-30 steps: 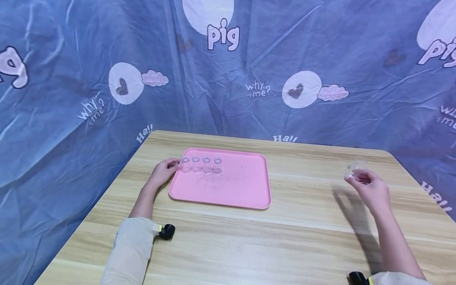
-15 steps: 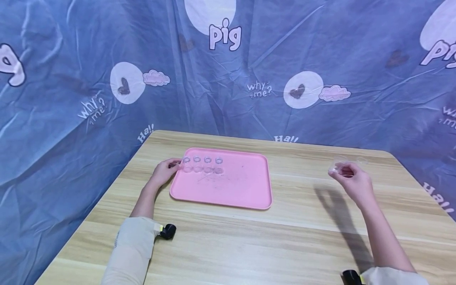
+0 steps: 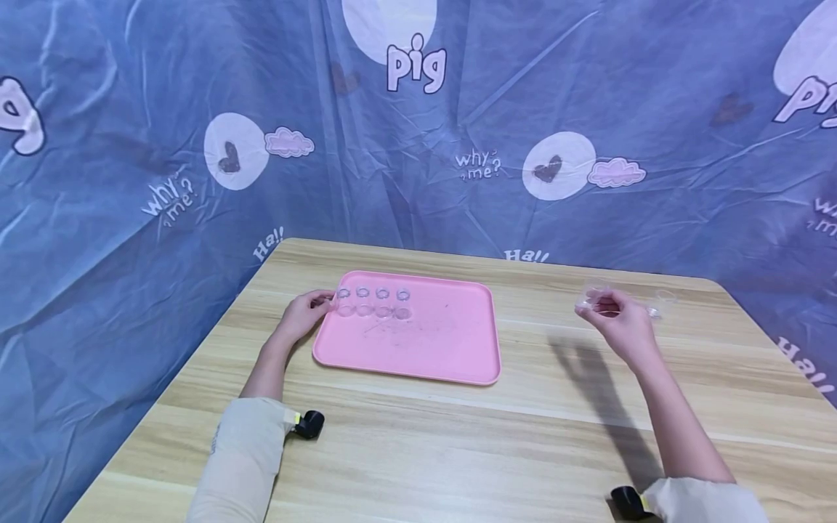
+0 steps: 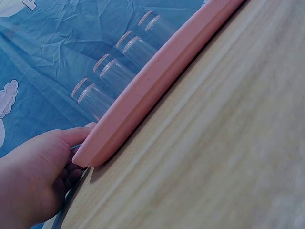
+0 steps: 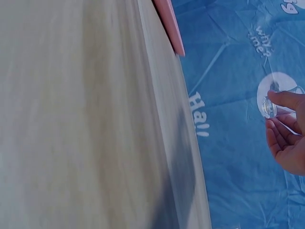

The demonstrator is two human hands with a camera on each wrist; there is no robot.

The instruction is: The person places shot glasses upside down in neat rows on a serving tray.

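A pink tray (image 3: pixel 451 341) lies left of centre on the wooden table. My left hand (image 3: pixel 302 318) grips its left edge, with the thumb at the rim in the left wrist view. Several small clear glass bottles (image 4: pixel 116 76) stand upright in a row at the tray's left back part. Off to the right, my right hand (image 3: pixel 624 327) is raised over the table and pinches another clear glass bottle (image 5: pixel 269 109) between thumb and fingers. Its rim points left in the right wrist view; the fingers partly hide the body.
One more clear bottle (image 3: pixel 656 312) stands on the table (image 3: pixel 458 450), behind and right of my right hand. A blue printed cloth (image 3: pixel 418 181) hangs behind the table and along its left side.
My right hand has moved left with the glass bottle, away from the other bottle at the right back. My left hand stays at the tray's edge.
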